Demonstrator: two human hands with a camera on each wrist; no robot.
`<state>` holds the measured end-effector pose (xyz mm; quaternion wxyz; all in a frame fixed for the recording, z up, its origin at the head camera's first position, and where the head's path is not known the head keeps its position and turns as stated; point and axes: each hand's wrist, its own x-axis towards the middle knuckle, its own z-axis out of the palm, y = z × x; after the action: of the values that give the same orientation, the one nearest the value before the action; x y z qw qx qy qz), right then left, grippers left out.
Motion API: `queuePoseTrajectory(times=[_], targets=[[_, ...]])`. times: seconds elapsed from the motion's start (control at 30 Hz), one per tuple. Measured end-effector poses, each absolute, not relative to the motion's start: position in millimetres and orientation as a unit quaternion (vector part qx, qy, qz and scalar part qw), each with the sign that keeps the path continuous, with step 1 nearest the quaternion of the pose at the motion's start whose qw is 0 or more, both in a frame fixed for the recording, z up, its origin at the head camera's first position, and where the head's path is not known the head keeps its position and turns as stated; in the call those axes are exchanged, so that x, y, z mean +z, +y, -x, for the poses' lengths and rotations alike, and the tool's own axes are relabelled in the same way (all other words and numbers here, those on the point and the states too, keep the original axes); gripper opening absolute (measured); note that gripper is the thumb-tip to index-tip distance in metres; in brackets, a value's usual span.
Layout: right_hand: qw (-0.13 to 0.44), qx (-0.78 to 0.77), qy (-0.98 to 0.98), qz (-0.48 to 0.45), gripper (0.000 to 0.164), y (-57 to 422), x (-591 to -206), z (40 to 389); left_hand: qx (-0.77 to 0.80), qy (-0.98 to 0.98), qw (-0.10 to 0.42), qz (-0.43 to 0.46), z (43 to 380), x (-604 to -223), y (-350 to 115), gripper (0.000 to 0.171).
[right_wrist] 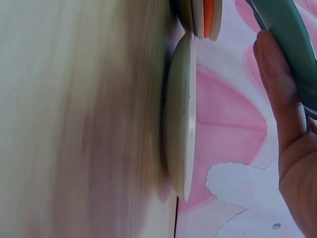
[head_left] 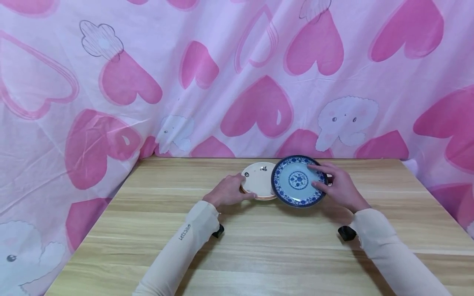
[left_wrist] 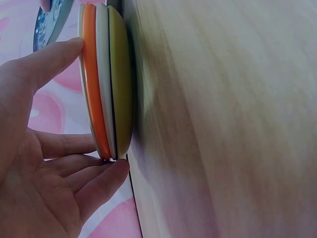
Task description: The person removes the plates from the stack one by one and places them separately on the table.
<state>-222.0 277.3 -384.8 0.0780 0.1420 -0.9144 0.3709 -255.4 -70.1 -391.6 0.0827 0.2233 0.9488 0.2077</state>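
Blue-and-white porcelain fills the gap between thumb and fingers of the right hand [head_left: 340, 187], which pinches a floral-bordered plate [head_left: 298, 180] by its right edge, just right of the frame's centre. It is held up in the air, its green underside showing in the upper right of the right wrist view. The left hand [head_left: 227, 191] is parted wide enough to span a stack of dishes [head_left: 259, 181], thumb and fingers curled against the rim. The top dish is off-white with small dark motifs; from the left wrist I see orange, pale and olive edges layered below it. Beneath the raised plate, mid-frame in the right wrist view, a cream dish [right_wrist: 181, 119] rests on the wood-grain surface [head_left: 266, 255], just beside the stack. Pale sleeves [head_left: 174, 255] run down to the lower edge, the left one lettered. Pink cloth [head_left: 207, 115] printed with hearts and white cartoon animals covers the upper half.
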Motion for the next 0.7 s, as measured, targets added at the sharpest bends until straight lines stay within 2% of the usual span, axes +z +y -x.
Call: queuePoseTrajectory(times=[0.17,0.37,0.7], targets=[[0.071,0.366,-0.917,-0.144,0.053,286.5,-386.2,218.9,0.207,0.949,0.082,-0.224,256.2,-392.2,-69.4,0.047],[0.05,0.362,-0.921,-0.135,0.054,295.9,-389.2,214.8,0.202,0.951,0.077,-0.221,255.9,-391.5,-68.9,0.06],[0.038,0.363,-0.922,-0.131,0.054,308.3,-393.3,208.4,0.204,0.95,0.062,-0.228,260.1,-394.5,-70.4,0.052]])
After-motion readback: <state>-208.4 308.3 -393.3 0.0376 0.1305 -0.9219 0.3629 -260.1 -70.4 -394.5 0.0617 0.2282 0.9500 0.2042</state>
